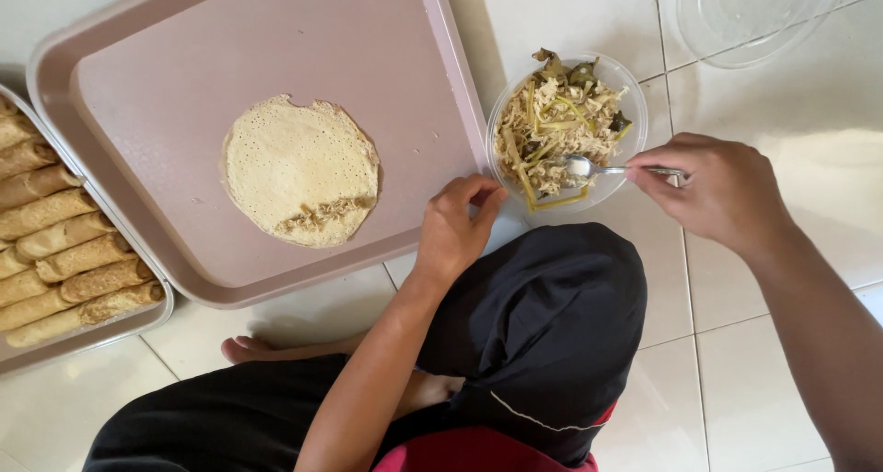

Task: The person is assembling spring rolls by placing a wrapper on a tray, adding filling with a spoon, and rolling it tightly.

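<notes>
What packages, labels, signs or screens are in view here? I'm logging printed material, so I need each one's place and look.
None: no package, label, sign or screen shows.
Only unmarked containers: a clear round bowl of shredded filling by the hands, a pink tray holding a crepe, and a clear lid at top right.

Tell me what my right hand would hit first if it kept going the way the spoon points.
Probably the shredded filling in the clear bowl: the right hand aims its spoon leftward, bowl end already in it.

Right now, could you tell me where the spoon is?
The spoon is in the right hand, its tip in the clear filling bowl, right of the pink tray.
</notes>
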